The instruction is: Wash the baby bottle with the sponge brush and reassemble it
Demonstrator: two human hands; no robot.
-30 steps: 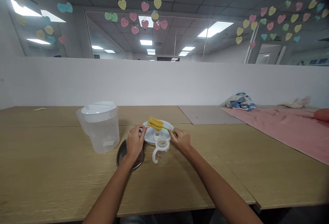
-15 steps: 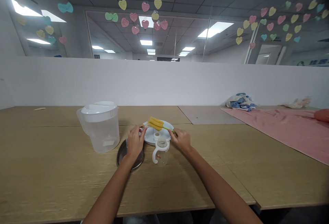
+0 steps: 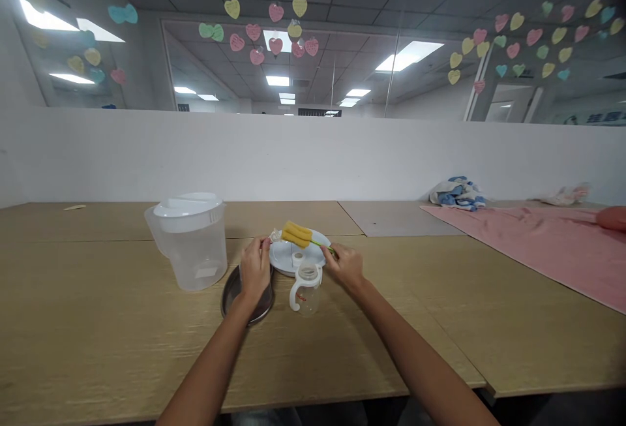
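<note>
My right hand [image 3: 345, 264] is closed round the thin green handle of a sponge bottle brush [image 3: 297, 234], whose yellow head points left. At the tip of that head is a small clear piece [image 3: 275, 235], which looks like a bottle nipple. My left hand [image 3: 255, 265] pinches the clear piece from the left side. Below the brush stands a clear baby bottle [image 3: 308, 295], upright and uncapped, with a white handle. Behind the bottle lies a round white plate-like lid [image 3: 283, 261]. A dark metal tray [image 3: 261, 308] is partly hidden under my left hand and forearm.
To the left stands a translucent lidded pitcher [image 3: 198, 250]. A pink cloth [image 3: 533, 250] covers the right side of the wooden table [image 3: 122, 341], with a crumpled blue-and-white cloth [image 3: 458, 194] at its far edge. A white partition [image 3: 293, 158] rises behind the table.
My left hand has shifted slightly left, and more of the clear piece shows between its fingers and the sponge. The right hand and brush have hardly moved.
</note>
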